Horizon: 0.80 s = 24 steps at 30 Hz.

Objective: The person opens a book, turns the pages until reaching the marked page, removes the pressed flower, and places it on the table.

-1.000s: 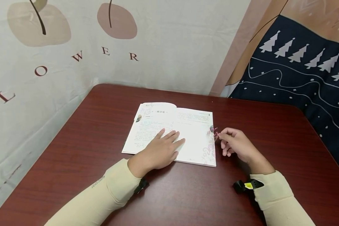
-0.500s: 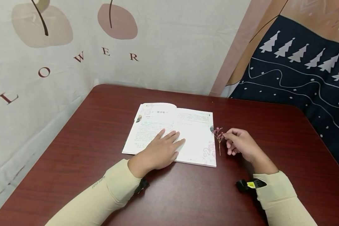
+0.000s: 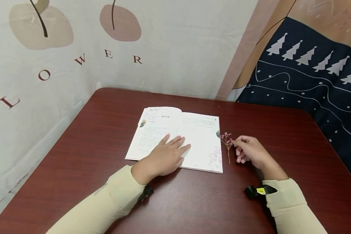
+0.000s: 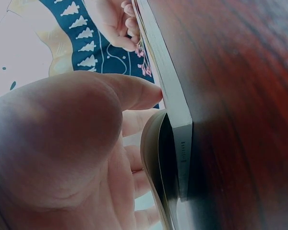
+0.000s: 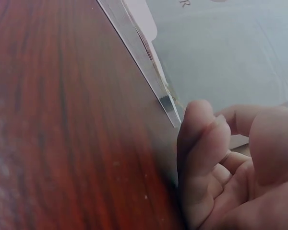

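An open book (image 3: 199, 143) with printed pages lies on the table. My left hand (image 3: 166, 157) rests on it with fingers spread across the middle, mostly over the left page. In the left wrist view, the thumb (image 4: 139, 93) touches the book's near edge, and the left pages arch up beside the spine. Just right of the book, my right hand (image 3: 248, 151) pinches a thin sprig of small pink flowers (image 3: 229, 144) between thumb and index finger. Its stem points toward me, and its blossoms reach near the right page's edge. The other right fingers are curled.
The dark red wooden table (image 3: 187, 201) has rounded far corners. Behind it hangs a pale cloth (image 3: 178, 48) with letters, and at the right a navy cloth (image 3: 304, 84) with white trees. Each wrist wears a black strap (image 3: 253, 191).
The right hand has moved a little to the right with the flower sprig, which earlier overlapped the right page's edge and now shows beside the book. The left hand has stayed on the pages.
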### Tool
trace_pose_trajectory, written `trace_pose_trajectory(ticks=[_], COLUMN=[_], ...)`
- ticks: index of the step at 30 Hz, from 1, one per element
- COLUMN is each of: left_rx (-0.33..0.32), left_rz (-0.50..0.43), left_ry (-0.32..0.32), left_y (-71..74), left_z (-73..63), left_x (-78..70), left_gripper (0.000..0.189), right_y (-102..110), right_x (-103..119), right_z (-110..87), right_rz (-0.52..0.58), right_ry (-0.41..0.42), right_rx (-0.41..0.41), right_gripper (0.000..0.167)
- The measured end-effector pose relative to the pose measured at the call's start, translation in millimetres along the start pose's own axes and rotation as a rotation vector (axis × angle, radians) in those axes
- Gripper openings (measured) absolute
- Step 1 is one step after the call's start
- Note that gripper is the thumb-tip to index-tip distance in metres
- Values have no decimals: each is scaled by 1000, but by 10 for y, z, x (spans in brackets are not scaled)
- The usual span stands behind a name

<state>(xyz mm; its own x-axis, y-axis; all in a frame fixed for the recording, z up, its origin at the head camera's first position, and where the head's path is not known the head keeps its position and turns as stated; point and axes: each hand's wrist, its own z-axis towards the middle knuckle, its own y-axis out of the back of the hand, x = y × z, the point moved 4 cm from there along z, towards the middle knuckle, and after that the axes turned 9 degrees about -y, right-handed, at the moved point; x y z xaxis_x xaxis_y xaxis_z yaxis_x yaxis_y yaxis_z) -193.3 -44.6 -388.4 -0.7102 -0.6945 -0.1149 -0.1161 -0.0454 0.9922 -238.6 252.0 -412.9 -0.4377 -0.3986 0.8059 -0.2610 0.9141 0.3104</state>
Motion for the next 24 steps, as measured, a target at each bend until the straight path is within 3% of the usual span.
trace_pose_trajectory(ticks=[24], left_rx=[-2], left_rz=[13], left_ry=[-11], left_y=[-19], left_z=[-1], left_x=[4], left_gripper=[49], right_y=[14], right_x=[-123], right_z=[81], right_rz=[3], right_ry=[17], right_rx=[-67], right_gripper=[18])
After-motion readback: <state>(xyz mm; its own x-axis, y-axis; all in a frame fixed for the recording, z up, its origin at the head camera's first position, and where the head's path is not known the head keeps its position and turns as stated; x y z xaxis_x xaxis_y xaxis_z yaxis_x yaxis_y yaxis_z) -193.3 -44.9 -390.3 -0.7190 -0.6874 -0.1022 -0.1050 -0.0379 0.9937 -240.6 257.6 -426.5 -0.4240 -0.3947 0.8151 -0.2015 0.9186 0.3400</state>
